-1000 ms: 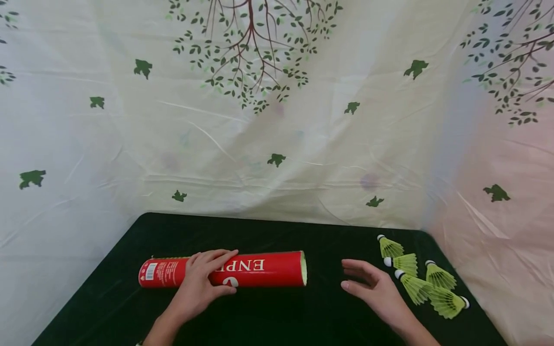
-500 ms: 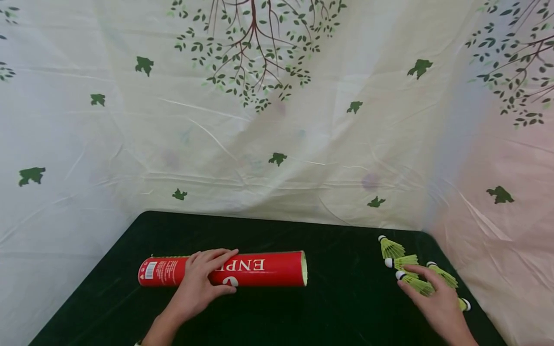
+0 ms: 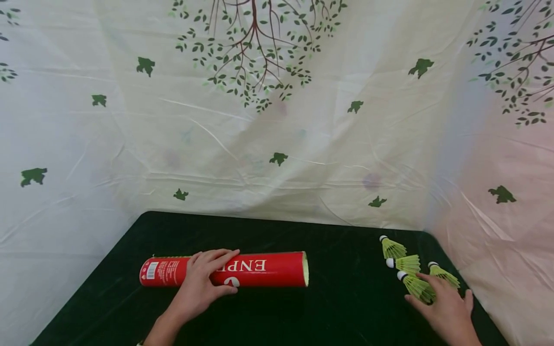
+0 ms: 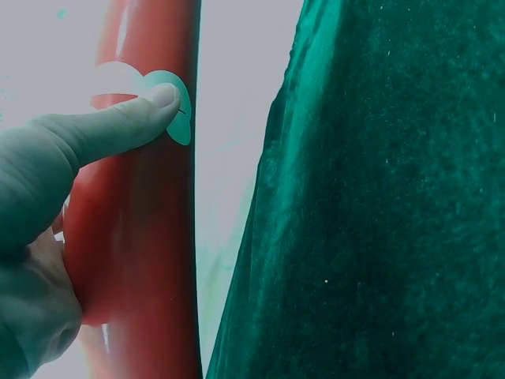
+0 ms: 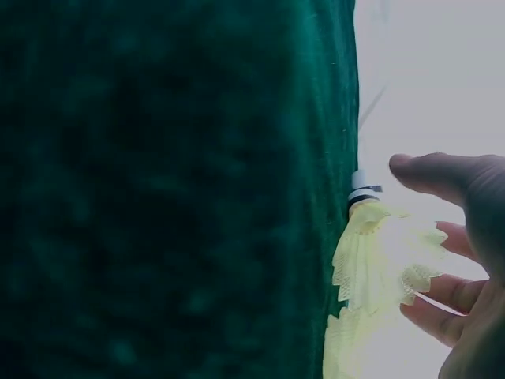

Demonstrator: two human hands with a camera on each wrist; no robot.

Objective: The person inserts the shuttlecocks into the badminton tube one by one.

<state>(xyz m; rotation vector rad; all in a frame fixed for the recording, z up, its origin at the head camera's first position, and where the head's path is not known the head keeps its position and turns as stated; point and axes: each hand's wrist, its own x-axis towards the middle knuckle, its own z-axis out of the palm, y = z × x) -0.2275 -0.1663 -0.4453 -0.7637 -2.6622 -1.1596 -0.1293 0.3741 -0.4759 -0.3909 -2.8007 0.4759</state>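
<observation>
The left hand point(image 3: 200, 282) grips the red tube point(image 3: 272, 269), which lies nearer the left edge of the table point(image 3: 342, 298). The right hand point(image 3: 450, 307) is spread, fingers apart, at the yellow shuttlecocks point(image 3: 414, 286) near the right edge. A bump could push one off there. A loose left grip might let the tube roll.

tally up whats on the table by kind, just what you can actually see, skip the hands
Yellow-green shuttlecocks: 4
Red tube: 1
Total: 5

The right hand covers part of the group, so it may hide more.
</observation>
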